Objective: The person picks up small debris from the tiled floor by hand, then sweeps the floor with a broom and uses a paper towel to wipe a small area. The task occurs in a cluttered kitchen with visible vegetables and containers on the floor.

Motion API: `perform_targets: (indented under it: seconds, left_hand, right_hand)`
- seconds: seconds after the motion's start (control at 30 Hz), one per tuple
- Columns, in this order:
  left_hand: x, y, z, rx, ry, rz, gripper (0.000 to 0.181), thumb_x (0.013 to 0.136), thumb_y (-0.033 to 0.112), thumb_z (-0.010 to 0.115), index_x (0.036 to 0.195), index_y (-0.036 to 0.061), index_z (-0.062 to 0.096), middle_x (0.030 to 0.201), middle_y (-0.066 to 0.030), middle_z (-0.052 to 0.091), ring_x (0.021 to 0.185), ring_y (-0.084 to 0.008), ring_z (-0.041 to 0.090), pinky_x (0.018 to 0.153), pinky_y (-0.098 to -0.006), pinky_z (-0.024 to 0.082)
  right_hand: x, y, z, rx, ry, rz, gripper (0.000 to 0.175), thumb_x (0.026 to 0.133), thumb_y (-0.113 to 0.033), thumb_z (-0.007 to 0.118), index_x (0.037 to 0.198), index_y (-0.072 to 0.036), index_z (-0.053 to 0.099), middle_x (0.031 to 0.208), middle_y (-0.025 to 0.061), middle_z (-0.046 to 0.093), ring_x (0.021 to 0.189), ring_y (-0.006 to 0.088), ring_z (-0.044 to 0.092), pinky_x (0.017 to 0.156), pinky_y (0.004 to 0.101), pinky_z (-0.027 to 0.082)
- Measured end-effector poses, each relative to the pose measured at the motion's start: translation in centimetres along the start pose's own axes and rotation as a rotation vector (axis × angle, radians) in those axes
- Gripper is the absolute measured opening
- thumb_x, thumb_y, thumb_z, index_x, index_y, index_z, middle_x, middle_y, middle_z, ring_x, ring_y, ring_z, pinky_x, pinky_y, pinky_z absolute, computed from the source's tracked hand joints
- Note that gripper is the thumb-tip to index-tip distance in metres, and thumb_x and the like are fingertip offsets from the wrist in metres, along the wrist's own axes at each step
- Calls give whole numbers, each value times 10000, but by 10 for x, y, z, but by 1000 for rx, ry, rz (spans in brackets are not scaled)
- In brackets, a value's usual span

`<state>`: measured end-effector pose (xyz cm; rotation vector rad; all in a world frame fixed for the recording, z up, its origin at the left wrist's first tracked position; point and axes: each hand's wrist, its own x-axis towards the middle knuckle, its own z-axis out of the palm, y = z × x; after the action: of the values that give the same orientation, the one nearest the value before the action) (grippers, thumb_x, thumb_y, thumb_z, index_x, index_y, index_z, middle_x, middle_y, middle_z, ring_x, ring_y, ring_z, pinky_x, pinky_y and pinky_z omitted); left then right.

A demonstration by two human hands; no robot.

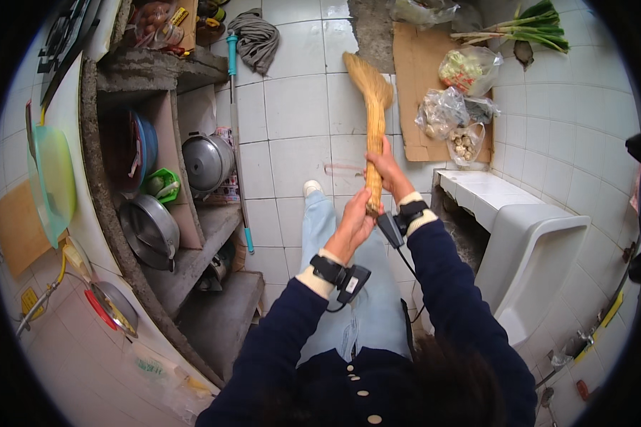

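A straw hand broom (374,115) is held out before me, its bound handle towards my body and its bristles pointing away over the white tiled floor (298,112). My left hand (353,220) wraps the butt end of the handle. Farther up, my right hand (389,169) grips the same handle from the right side. Whether the bristle tips touch the tiles cannot be told from above. Each wrist wears a black strap with a small device and a cable. One shoe (313,187) shows on the floor left of the broom.
Cardboard (414,107) at right bears bagged vegetables (467,69) and garlic (465,144); green onions (534,32) lie beyond. A white ceramic basin (545,256) stands at my right. Concrete shelves (208,224) with metal pots (205,163) line the left, a mop (235,123) leaning there.
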<state>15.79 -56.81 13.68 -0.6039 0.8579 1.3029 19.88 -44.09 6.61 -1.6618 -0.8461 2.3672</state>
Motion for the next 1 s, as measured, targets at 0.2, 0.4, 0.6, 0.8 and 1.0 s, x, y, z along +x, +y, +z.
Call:
perform_targets:
  seconds: [0.2,0.4,0.6,0.8,1.0]
  left_hand:
    - [-93,-85,-48,64,157,-123,341,936,270,418,1252,147,385,798,-56,523,649,-149,520,552,-245,422]
    - [-178,-120,-51,95,247,-154,448,944,262,409,1362,167,280,788,-48,530,620,-133,519,536,-223,391]
    - [-180,-106,-61,167,115,-43,473,952,236,401,1389,136,251,815,-47,525,644,-123,518,550,-224,393]
    - [-107,-85,-117,30,84,-11,390,929,253,441,1293,127,385,836,-33,504,664,-133,520,558,-247,415]
    - [-201,-113,-188,85,236,-72,430,922,252,457,1317,112,359,794,-25,508,632,-123,512,523,-227,387]
  right_hand:
    - [-96,98,-13,-19,33,209,803,790,-9,508,1385,-270,37,1044,133,428,557,221,511,449,349,483]
    - [-183,130,-4,86,14,251,809,782,-7,507,1393,-259,41,1004,121,456,546,187,513,451,324,483]
    - [-178,122,4,62,-20,57,842,767,27,487,1401,-239,2,927,112,481,565,189,532,470,315,496]
    - [-90,142,21,-78,30,84,883,747,45,506,1392,-234,-29,853,127,477,520,217,511,422,345,480]
    - [-168,247,65,-11,74,207,913,749,34,519,1392,-285,-44,858,128,468,516,210,505,404,348,468]
